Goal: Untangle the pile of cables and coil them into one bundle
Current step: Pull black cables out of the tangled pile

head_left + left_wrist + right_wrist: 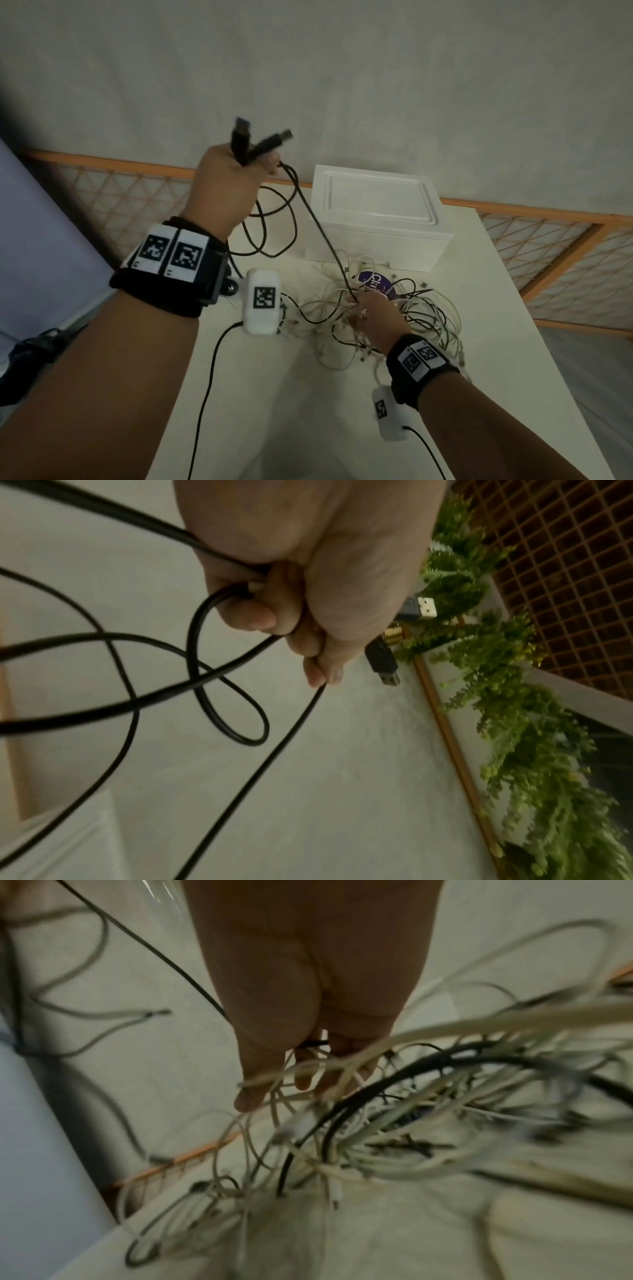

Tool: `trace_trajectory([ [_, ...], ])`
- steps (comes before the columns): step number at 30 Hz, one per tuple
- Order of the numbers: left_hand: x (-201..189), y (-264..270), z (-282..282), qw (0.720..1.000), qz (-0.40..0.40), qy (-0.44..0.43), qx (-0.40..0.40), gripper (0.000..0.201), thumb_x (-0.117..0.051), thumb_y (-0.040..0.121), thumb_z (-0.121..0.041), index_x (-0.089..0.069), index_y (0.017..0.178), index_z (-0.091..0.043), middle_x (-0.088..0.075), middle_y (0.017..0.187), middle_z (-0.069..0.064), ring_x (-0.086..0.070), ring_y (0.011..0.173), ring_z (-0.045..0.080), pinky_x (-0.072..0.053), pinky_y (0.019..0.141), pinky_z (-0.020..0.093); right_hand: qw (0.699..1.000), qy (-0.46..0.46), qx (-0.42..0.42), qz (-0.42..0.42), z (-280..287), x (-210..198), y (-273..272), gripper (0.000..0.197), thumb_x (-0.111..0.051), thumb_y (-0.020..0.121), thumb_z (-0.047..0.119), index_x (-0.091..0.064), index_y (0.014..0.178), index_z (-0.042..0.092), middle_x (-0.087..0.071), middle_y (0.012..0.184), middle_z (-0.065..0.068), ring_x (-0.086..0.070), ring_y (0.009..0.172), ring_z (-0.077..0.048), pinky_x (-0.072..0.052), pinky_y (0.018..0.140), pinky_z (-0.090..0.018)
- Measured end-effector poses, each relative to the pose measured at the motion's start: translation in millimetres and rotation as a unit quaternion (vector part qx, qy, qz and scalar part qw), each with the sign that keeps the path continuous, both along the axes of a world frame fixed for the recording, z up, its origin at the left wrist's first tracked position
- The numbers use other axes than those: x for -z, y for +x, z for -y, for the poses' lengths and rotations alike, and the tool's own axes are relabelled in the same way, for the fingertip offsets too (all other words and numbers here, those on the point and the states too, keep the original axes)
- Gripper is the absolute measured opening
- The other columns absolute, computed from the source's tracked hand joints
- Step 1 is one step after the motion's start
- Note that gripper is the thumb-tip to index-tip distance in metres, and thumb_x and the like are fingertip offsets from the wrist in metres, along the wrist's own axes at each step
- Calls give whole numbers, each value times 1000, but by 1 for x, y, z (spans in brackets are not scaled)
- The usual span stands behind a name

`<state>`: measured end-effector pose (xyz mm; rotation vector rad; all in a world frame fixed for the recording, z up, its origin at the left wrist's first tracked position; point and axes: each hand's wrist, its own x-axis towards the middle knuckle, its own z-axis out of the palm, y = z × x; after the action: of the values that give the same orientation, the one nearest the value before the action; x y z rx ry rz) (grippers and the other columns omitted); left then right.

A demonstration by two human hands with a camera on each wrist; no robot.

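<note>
Left hand: the left hand (228,178) was raised above the table (260,394) with its fingers (260,615) curled tight round black cable, a fist closed on it.
Held so far: 2 USB plugs (260,140) stuck up out of that fist, and a few black loops (274,222) hung below it, so at least 1 black cable looked partly gathered; whether the 2 plugs belonged to 1 cable or 2 could not be told.
Link to the heap: 1 black strand (322,226) ran taut from the fist down to the right hand, which suggested that this cable was not yet free.
Right hand: the right hand (376,318) was down in the tangle, its fingers (255,1096) spread and threaded among white strands; the wrist view was too blurred to say whether it pinched anything.
Pile: the cable pile (394,322) lay on the table just in front of the white box (373,219), mostly white cables with some black, still knotted together over a purple label (373,282).
Done: by my reading, only the 1st black lengths had been drawn out and looped.
Left: nearly all the white cables remained to be separated, and nothing yet resembled 1 finished bundle.
</note>
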<state>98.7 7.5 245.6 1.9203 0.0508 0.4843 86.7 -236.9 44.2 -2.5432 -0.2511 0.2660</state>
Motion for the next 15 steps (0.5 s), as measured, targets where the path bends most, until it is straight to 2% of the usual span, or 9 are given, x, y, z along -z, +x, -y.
trace_trajectory([
  [3,-11,2,-6,999,30,14,-1,22,-62,91,-30,-66,70,-25,-69,89,-6,-60,81,5,-43,72,14,998,-38,23,-54,5,17,-6,43,-66,84,30,-56,126,24,-61,120,2,-60,107,-16,-46,83,-22],
  [5,-14,2,-7,999,38,18,-1,21,-62,92,-29,-66,71,-25,-66,78,-13,-57,72,-6,-41,68,9,997,-37,33,-64,5,18,-5,57,-65,84,30,-45,137,27,-54,133,1,-58,111,-17,-46,85,-22],
  [6,-14,2,-9,999,43,10,-10,21,-61,92,-29,-66,72,-26,-62,71,-17,-54,64,-9,-39,65,10,997,-47,30,-60,5,17,-4,62,-64,84,32,-39,141,30,-49,138,0,-57,114,-18,-48,89,-26],
  [8,-15,3,-12,998,59,-18,-31,22,-61,92,-30,-65,71,-28,-57,65,-18,-51,60,-7,-38,65,14,995,-73,25,-57,6,16,-3,68,-59,87,37,-24,145,35,-44,140,-2,-54,118,-24,-47,95,-40],
  [11,-15,3,-14,993,98,-50,-46,22,-62,91,-28,-65,69,-29,-63,74,-14,-58,71,-2,-46,74,17,990,-107,-15,-86,8,13,0,65,-43,95,40,-8,150,34,-38,144,-7,-48,126,-29,-38,104,-48],
  [13,-12,2,-9,995,86,-46,-33,21,-61,92,-29,-65,71,-27,-65,81,-6,-57,72,3,-43,67,8,990,-88,-44,-103,7,1,6,56,-36,99,34,-15,150,29,-37,149,-7,-41,133,-27,-30,111,-41],
  [15,-4,3,-4,998,52,-14,-16,21,-60,93,-30,-65,73,-26,-66,85,1,-53,68,6,-38,56,6,993,-60,-57,-84,5,-15,11,49,-36,99,29,-28,148,30,-44,145,-5,-44,131,-23,-35,106,-31],
])
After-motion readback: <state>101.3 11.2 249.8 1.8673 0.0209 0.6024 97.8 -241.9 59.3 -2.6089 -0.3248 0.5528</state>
